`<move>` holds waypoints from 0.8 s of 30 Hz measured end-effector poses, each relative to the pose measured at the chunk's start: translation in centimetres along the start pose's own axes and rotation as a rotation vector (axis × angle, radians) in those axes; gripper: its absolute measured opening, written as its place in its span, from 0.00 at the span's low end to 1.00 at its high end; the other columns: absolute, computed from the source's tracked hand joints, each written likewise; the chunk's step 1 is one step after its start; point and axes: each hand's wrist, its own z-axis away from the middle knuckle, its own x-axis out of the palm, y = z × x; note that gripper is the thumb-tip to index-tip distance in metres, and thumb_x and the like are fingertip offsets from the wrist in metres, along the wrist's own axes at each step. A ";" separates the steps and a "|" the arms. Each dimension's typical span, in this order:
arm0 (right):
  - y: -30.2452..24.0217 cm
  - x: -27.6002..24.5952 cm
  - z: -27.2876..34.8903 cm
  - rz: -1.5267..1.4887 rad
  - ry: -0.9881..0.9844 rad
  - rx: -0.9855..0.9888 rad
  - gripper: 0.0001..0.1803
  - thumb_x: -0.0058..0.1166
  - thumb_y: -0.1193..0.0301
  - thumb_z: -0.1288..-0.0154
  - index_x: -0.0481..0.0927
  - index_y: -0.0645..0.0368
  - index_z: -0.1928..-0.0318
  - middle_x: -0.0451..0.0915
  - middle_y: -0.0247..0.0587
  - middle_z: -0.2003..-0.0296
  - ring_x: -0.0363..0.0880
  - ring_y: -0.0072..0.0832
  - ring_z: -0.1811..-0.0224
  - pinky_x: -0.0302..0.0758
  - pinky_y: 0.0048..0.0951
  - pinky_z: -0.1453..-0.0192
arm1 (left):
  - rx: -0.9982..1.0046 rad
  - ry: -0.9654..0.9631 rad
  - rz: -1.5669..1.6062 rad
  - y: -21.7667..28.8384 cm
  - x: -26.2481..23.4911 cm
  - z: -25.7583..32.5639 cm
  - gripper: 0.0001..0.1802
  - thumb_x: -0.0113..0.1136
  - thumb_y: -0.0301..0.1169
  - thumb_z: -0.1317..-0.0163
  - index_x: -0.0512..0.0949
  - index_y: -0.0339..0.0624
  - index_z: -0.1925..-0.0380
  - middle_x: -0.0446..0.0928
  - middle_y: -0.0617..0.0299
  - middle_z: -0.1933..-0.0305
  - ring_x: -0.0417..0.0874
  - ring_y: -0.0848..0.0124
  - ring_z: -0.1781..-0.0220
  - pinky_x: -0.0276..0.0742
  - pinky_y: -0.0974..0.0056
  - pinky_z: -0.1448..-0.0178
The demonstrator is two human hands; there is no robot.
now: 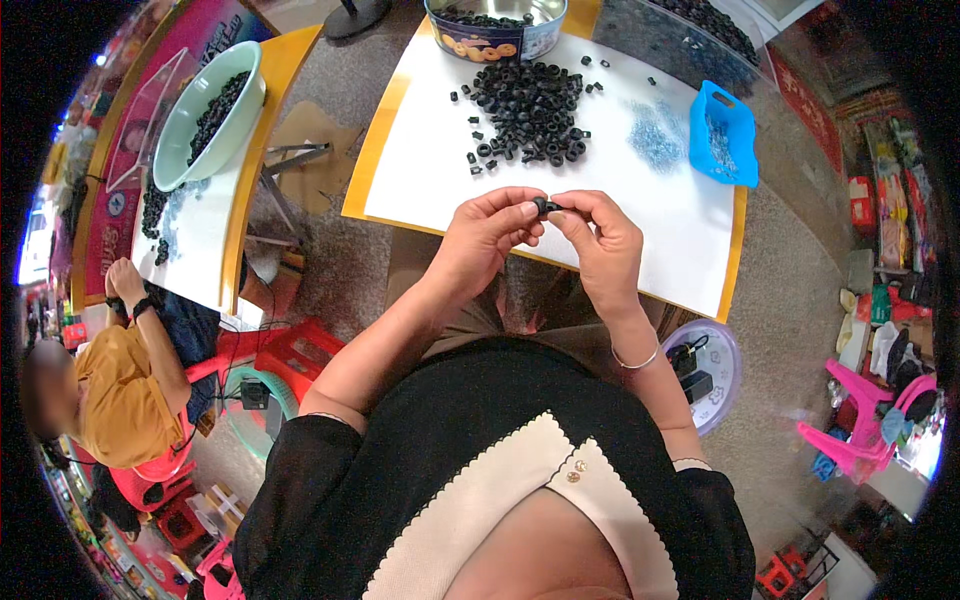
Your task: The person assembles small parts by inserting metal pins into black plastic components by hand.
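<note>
A: Head view, the only one. Which step is in hand?

B: Judged from the pose: close two-handed fingertip work on one small black part (541, 205), held above the near edge of the white tabletop (420, 185). Whether it is one piece or two joined, I cannot tell.

A: Fingers?

B: Left hand (486, 232): thumb and index pinched on the part's left side, other fingers curled beneath. Right hand (607, 245): thumb and index nearly together at its right end. No wide gap on either side.

A: Supplies?

B: Pile of black pieces (528, 108) just beyond the hands, printed tin (480, 46) at the far side. Clear bits (655, 140) lie to the right, blue tray (742, 135) farther right.

A: Next move calls for?

B: My estimate: a steady left pinch, with fine control from the right fingertips. Slipping seems the main risk.
</note>
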 end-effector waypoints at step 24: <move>0.9 0.0 0.5 0.174 0.040 -0.254 0.07 0.57 0.82 0.46 0.80 0.60 0.65 0.78 0.37 0.70 0.76 0.26 0.69 0.74 0.24 0.66 | 0.122 -0.098 -0.412 0.7 0.0 -0.3 0.12 0.55 0.26 0.37 0.77 0.32 0.56 0.79 0.63 0.68 0.76 0.78 0.68 0.75 0.74 0.60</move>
